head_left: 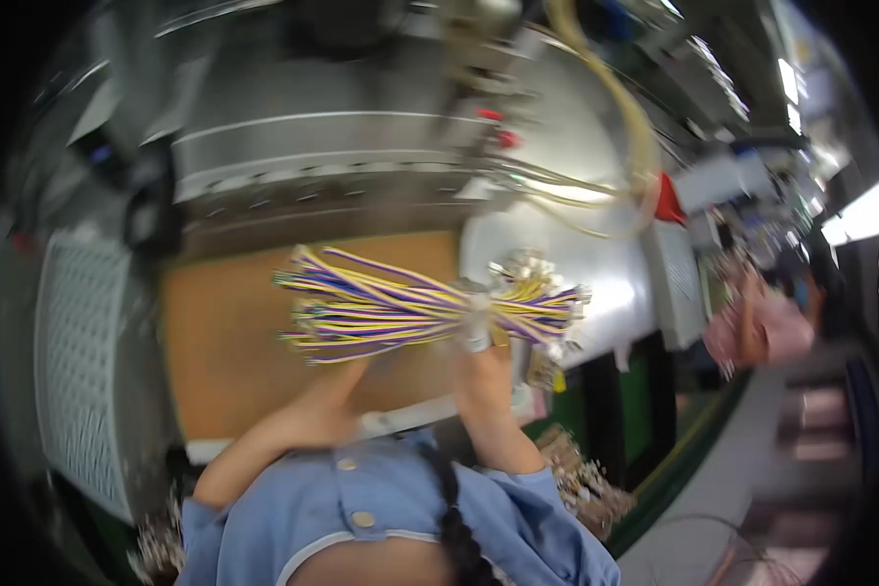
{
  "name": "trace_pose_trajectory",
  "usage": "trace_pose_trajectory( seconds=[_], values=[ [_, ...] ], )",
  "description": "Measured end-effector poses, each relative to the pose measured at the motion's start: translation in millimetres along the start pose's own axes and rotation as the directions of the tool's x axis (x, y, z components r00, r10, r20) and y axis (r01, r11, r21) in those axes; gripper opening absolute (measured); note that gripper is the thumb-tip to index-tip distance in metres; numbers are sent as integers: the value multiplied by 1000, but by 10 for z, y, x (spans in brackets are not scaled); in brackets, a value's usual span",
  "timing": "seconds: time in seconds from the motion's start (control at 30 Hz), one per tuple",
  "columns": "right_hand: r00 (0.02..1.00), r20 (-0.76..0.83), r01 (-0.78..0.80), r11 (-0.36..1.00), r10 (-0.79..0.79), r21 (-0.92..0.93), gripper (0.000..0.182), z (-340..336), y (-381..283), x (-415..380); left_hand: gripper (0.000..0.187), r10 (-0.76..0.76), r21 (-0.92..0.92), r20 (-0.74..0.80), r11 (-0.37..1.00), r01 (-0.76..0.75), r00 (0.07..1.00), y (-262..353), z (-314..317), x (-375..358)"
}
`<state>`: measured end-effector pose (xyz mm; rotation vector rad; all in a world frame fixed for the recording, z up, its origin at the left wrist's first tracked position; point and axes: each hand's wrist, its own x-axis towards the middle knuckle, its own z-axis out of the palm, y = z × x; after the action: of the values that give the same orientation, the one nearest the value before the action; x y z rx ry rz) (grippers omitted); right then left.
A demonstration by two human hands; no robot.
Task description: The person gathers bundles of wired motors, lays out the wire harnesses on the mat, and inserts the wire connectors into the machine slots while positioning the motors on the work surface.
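Above the brown board, the multicoloured wire bundle spanned left to right ahead of us; our right hand, nearer its bound section, grasped it there. Our left hand was near the left-hand wires, its grip too blurred to tell.

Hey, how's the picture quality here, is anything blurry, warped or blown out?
Head view: strong fisheye distortion bows the machine and blackens the corners; blur softens both that and the left hand, while the wire bundle reads somewhat clearer, its fine ends smeared; glare whitens the metal surface beside the bundle; the light panel at far right is blown out.
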<state>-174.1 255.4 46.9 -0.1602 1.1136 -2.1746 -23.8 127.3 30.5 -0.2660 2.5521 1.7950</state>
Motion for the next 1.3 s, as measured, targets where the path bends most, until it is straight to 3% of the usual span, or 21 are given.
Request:
trace_pose_trajectory(
  seconds=[0.03,0.07,0.13,0.17,0.2,0.23,0.27,0.33,0.43,0.5,0.67,0.7,0.77,0.8,0.9,0.93,1.0,1.07,1.13,1.23,1.3],
  values=[
    [986,-17,-167,979,166,-116,39,245,209,-18,54,-52,-169,-152,985,26,987,-230,4,19],
    [914,259,-222,919,312,-325,40,302,331,-43,49,-97,-435,-354,898,-71,930,-306,-90,12],
    [485,637,-226,790,599,-570,42,493,385,-73,43,-229,-674,-721,451,-586,653,-336,-386,-8],
    [431,659,-243,782,617,-573,42,577,330,-51,39,-94,-620,-741,474,-625,665,-358,-631,-141],
    [409,730,128,758,547,-640,42,627,270,-12,36,44,-568,-744,484,-666,666,-410,-812,-281],
    [360,801,479,642,478,-598,42,697,257,-28,29,-99,-553,-791,539,-636,604,-516,-875,-380],
    [338,804,468,654,489,-594,42,848,280,-25,29,-118,-545,-801,549,-634,586,-520,-881,-492],
    [564,818,733,388,112,-558,44,1181,330,139,23,-123,-587,-790,433,-684,600,-314,-917,-560],
    [485,870,852,176,89,-493,37,1408,803,150,25,-183,-566,-813,473,-675,553,-138,-782,-524],
    [395,913,907,198,-97,-371,35,1426,944,131,38,-212,-491,-857,611,-621,470,-167,-773,-511],
    [356,914,931,158,-195,-329,31,1312,1025,145,24,-346,-442,-890,491,-750,298,-333,-880,-571],
    [550,810,811,365,-206,-458,29,1273,948,185,24,-301,-457,-885,406,-791,356,-357,-922,-590],
    [816,573,433,733,-73,-525,30,1182,842,217,25,-247,-481,-875,344,-806,417,-322,-951,-587],
    [819,569,432,730,-72,-529,30,1174,759,242,25,-250,-486,-872,340,-805,421,-321,-954,-593],
    [487,816,548,619,311,-563,40,1178,438,410,34,62,-634,-759,154,-758,648,-413,-1079,-695],
    [493,813,543,620,311,-566,40,1214,436,409,34,59,-639,-755,154,-753,653,-393,-1062,-687],
    [695,700,434,680,164,-590,40,1342,458,341,34,-122,-588,-776,497,-639,619,-249,-985,-641],
    [515,848,761,390,121,-518,33,1439,572,347,31,-49,-545,-788,519,-659,613,-237,-993,-557],
    [551,749,622,418,368,-662,36,1454,676,270,30,20,-548,-773,481,-684,634,-231,-997,-533],
    [607,708,339,689,360,-641,39,1409,739,327,27,125,-485,-816,385,-785,565,-307,-975,-475],
    [580,721,376,660,379,-650,38,1408,756,300,27,118,-417,-859,404,-814,499,-299,-928,-452]
  ],
)
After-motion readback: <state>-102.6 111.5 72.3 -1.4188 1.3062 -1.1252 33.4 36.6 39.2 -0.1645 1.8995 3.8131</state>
